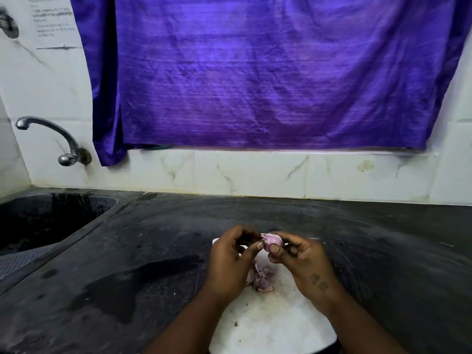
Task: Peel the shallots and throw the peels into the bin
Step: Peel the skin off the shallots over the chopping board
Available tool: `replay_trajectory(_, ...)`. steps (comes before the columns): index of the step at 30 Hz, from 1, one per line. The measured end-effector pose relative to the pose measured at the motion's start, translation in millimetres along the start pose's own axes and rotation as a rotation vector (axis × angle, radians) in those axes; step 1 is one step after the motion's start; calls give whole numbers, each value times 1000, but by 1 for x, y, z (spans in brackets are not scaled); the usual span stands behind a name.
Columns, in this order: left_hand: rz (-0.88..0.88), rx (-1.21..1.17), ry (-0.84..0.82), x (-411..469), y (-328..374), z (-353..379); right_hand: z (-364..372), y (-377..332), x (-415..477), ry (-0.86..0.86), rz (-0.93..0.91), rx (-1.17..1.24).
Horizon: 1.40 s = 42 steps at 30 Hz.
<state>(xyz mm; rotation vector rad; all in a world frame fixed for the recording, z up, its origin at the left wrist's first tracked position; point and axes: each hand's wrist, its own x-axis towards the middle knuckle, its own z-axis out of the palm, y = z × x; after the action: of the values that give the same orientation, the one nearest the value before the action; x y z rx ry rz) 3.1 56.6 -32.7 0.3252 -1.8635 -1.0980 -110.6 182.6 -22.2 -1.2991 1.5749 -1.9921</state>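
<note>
Shallot [272, 241] sits pinched between both hands above the white cutting board [275, 325], right hand [302, 261] fingers clamped on it, left hand [233, 259] fingers closed on a loose flap of skin. Peels [260, 278] lie heaped on the board, on the dark table [153, 238].

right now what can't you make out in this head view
- Bin: nowhere in the head view, outside the frame.
- White cutting board: near end cut by the bottom edge, middle hidden by both forearms.
- Pale purple shallot: underside covered by the right hand and left hand.
- Printed paper notice on the wall: text blurred.
</note>
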Motion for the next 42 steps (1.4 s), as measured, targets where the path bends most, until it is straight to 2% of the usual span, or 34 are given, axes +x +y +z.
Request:
replay_trajectory(8, -125, -194, -21, 3, -7, 0, -4, 10, 4, 8, -32, -17)
replay_trajectory(17, -148, -187, -129, 0, -6, 7, -2, 20, 3, 74, -117, -215)
replay_trajectory(20, -136, -164, -162, -1, -3, 9, -10, 21, 7, 187, -169, -380)
replay_trajectory(23, -118, -140, -152, -4, 5, 8, -24, 17, 12, 301, -169, -347)
replay_trajectory(26, -26, -47, -5, -2, 3, 4, -9, 11, 4, 161, -190, -230)
replay_trajectory(31, 35, 99, 26, -4, 0, 2, -6, 13, 4, 116, -166, -63)
replay_trajectory(42, 163, 237, 86, -5, 7, 0, -3, 14, 4, 69, -137, -97)
